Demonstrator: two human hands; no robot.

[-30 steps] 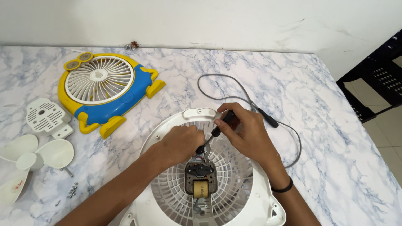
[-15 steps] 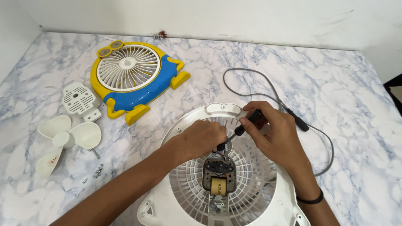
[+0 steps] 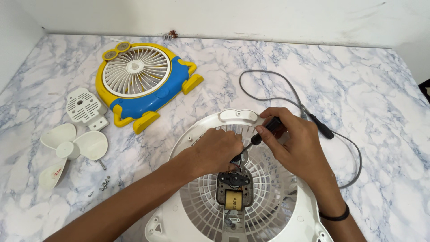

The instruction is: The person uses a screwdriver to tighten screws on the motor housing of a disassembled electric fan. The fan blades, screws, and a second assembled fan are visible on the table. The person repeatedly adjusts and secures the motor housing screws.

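Far left on the marble table [image 3: 367,80]: white fan blade [image 3: 71,150], a few loose screws [image 3: 105,183] just beside it, white round vent cover [image 3: 83,105] behind. Next, yellow-and-blue fan front [image 3: 143,85], lying flat, well apart from the hands. Centre: white fan housing [image 3: 242,117] w/ grille, motor [image 3: 234,190] in the middle (copper coil showing). Left hand [image 3: 215,150] rests on the grille just above the motor, fingers curled together; can't tell what they pinch. Right hand [image 3: 298,145], fingers clamped on a black-handled screwdriver [image 3: 264,131], tip angled down toward the motor. Right: grey cable [image 3: 286,92] w/ black plug [image 3: 320,125], looping round behind the right hand.
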